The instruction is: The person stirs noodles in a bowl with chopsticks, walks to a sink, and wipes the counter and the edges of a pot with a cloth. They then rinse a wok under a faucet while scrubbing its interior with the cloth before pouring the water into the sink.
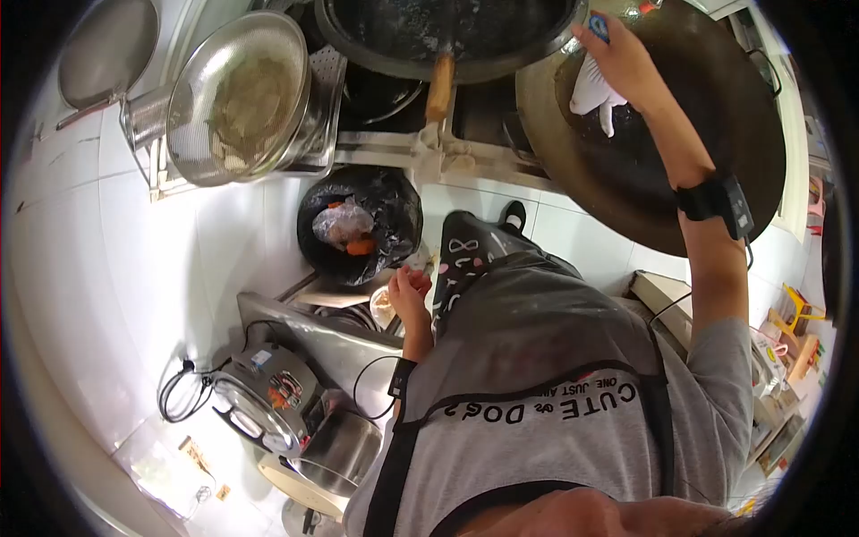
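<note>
My right hand (619,64) is closed around a small blue object (599,28) beside the rim of the big dark wok (662,188). What kind of object it is, I cannot tell. Below that hand, a white glove-like cloth (591,89) shows against the inside of the wok. To the left, another wok (394,58) with a wooden handle (439,88) sits on the stove. Down at my side hangs my left hand (410,291), fingers loosely bent and apart, with nothing visible in it. It is close to a bin lined with a black bag (398,215).
A clear plastic bag with orange scraps (344,224) lies in the bin. Metal strainers (237,98) stand on a rack at the upper left. At the lower left are a grey appliance (268,385) and a steel pot (340,447). A yellow stool (799,306) stands far right.
</note>
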Demonstrator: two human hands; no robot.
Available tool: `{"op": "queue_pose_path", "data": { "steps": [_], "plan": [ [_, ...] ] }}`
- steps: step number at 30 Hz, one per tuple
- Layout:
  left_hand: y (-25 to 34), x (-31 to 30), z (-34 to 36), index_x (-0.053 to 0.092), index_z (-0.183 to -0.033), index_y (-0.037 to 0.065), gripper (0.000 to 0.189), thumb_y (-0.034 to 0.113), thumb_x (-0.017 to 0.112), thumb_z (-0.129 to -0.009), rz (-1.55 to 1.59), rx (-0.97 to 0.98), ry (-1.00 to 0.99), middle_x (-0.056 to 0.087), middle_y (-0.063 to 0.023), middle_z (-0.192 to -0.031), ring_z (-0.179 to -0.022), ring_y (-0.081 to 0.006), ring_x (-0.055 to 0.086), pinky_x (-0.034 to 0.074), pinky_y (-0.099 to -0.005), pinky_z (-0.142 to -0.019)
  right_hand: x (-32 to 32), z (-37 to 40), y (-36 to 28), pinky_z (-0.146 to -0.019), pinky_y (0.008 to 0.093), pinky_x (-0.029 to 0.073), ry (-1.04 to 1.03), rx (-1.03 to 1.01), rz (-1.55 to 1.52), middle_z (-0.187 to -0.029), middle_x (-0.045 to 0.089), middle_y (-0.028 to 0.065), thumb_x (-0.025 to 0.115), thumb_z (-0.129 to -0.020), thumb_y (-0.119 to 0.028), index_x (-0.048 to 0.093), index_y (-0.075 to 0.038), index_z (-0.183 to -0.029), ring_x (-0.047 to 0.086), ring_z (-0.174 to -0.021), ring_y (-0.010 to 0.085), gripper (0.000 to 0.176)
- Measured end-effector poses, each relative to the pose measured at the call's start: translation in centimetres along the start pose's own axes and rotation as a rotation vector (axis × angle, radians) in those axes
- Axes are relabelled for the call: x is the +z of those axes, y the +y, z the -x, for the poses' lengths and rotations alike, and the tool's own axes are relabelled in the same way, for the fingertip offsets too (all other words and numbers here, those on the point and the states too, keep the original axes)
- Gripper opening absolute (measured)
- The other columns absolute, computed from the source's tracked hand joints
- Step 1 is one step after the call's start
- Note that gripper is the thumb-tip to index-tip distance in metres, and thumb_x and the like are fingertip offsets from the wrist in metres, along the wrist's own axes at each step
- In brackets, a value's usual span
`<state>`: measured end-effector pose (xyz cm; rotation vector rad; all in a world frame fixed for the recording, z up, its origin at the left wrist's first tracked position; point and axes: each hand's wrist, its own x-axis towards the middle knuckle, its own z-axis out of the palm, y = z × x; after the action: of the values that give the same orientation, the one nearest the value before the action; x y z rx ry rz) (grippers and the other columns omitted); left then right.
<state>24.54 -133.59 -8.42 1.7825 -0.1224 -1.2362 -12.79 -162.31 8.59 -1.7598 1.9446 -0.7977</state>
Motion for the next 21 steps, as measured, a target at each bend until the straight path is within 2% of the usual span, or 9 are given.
{"op": "queue_pose_path", "data": {
  "steps": [1, 3, 6, 10, 13, 15, 18, 19, 21],
  "plan": [
    [0.1, 0.2, 0.9, 0.050, -0.103, -0.001, 0.032, 0.030, 0.045, -0.093, 0.054, 0.027, -0.010, 0.057, -0.0090, -0.078, -0.064, -0.0170, 0.056, 0.047, -0.0297, -0.059, -0.6, 1.0, -0.9, -0.075, 0.0391, 0.046, -0.013, -0.006, -0.006, -0.086, 0.064, 0.0188, 0.055, -0.086, -0.043, 0.056, 0.002, -0.105, 0.062, -0.087, 0.0347, 0.049],
    [-0.3, -0.1, 1.5, 0.050, -0.102, -0.001, 0.031, 0.029, 0.045, -0.093, 0.095, 0.043, 0.020, 0.057, -0.0086, -0.076, -0.063, -0.0167, 0.055, 0.047, -0.0291, -0.058, -1.8, 2.6, -3.2, -0.071, 0.0307, 0.046, -0.106, -0.088, -0.236, -0.085, 0.066, 0.0102, 0.053, -0.088, -0.038, 0.056, -0.001, -0.107, 0.063, -0.080, 0.0197, 0.042],
    [-1.4, -1.4, 0.6, 0.053, -0.100, 0.001, 0.027, 0.025, 0.048, -0.092, 0.133, 0.052, -0.003, 0.059, -0.0085, -0.077, -0.061, -0.0161, 0.057, 0.050, -0.0279, -0.056, -3.6, 7.1, -7.4, -0.067, 0.0231, 0.045, -0.164, -0.098, -0.352, -0.083, 0.066, 0.0056, 0.055, -0.089, -0.032, 0.057, -0.002, -0.108, 0.059, -0.076, 0.0094, 0.036],
    [-2.3, -1.6, -1.2, 0.053, -0.100, 0.002, 0.028, 0.028, 0.046, -0.092, 0.123, 0.026, -0.072, 0.059, -0.0081, -0.075, -0.059, -0.0162, 0.057, 0.049, -0.0286, -0.056, -3.2, 13.2, -10.2, -0.066, 0.0225, 0.045, -0.305, -0.058, -0.473, -0.081, 0.065, 0.0052, 0.059, -0.088, -0.025, 0.057, -0.002, -0.109, 0.058, -0.076, 0.0083, 0.031],
    [-0.6, -0.9, -1.5, 0.053, -0.104, 0.002, 0.034, 0.033, 0.046, -0.093, 0.119, -0.069, -0.288, 0.060, -0.0087, -0.081, -0.068, -0.0180, 0.059, 0.051, -0.0302, -0.063, 0.7, 16.5, -10.3, -0.063, 0.0253, 0.047, -0.373, 0.034, -0.471, -0.079, 0.064, 0.0070, 0.059, -0.087, -0.022, 0.055, -0.003, -0.109, 0.059, -0.070, 0.0118, 0.029],
    [5.2, 2.2, 3.2, 0.053, -0.108, 0.002, 0.040, 0.038, 0.046, -0.092, 0.237, -0.399, -0.490, 0.060, -0.0099, -0.092, -0.082, -0.0197, 0.060, 0.051, -0.0320, -0.072, 4.9, 19.1, -9.5, -0.059, 0.0290, 0.045, -0.394, -0.119, -0.309, -0.079, 0.063, 0.0098, 0.059, -0.086, -0.024, 0.053, -0.005, -0.108, 0.057, -0.063, 0.0145, 0.029],
    [7.4, 2.8, 6.7, 0.051, -0.114, 0.003, 0.041, 0.037, 0.048, -0.092, 0.526, -0.376, -0.760, 0.059, -0.0114, -0.099, -0.091, -0.0231, 0.059, 0.050, -0.0350, -0.076, 10.9, 23.1, -10.6, -0.064, 0.0300, 0.048, -0.652, -0.094, -0.512, -0.086, 0.062, 0.0121, 0.057, -0.087, -0.027, 0.053, -0.007, -0.114, 0.059, -0.070, 0.0177, 0.034],
    [6.9, 2.4, 7.0, 0.050, -0.116, 0.003, 0.041, 0.036, 0.049, -0.092, 0.615, -0.362, -0.847, 0.058, -0.0118, -0.101, -0.094, -0.0242, 0.058, 0.050, -0.0360, -0.078, 12.3, 23.9, -10.9, -0.074, 0.0301, 0.047, -0.878, 0.021, -0.604, -0.092, 0.061, 0.0138, 0.058, -0.086, -0.030, 0.052, -0.006, -0.116, 0.059, -0.081, 0.0190, 0.039],
    [3.4, 1.4, 4.5, 0.047, -0.120, 0.002, 0.043, 0.033, 0.051, -0.091, 0.268, 0.051, -0.697, 0.055, -0.0149, -0.111, -0.099, -0.0286, 0.057, 0.049, -0.0434, -0.084, 15.9, 23.6, -10.4, -0.085, 0.0331, 0.043, -1.084, -0.240, -0.611, -0.102, 0.060, 0.0159, 0.059, -0.085, -0.037, 0.051, -0.004, -0.118, 0.058, -0.095, 0.0229, 0.047]
  ]
}}
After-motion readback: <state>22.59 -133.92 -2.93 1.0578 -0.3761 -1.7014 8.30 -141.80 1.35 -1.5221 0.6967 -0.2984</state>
